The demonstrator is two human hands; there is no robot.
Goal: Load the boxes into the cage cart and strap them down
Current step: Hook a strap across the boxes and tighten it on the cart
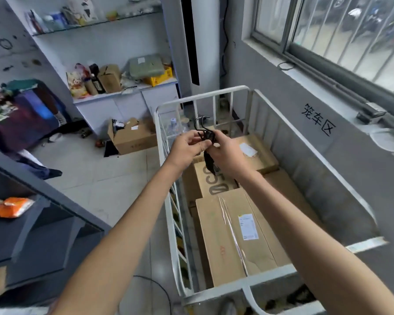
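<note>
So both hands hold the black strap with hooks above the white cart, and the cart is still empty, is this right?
Not quite. The head view shows that the cart is not empty: several cardboard boxes already lie in it. The rest is right: the left hand and the right hand both hold the black strap with hooks above the white cart.

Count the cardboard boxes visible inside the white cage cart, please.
4 in the cage cart: the taped box nearest, the printed box behind it, the far box beyond that, and the plain box by the right side. Others may lie hidden underneath.
</note>
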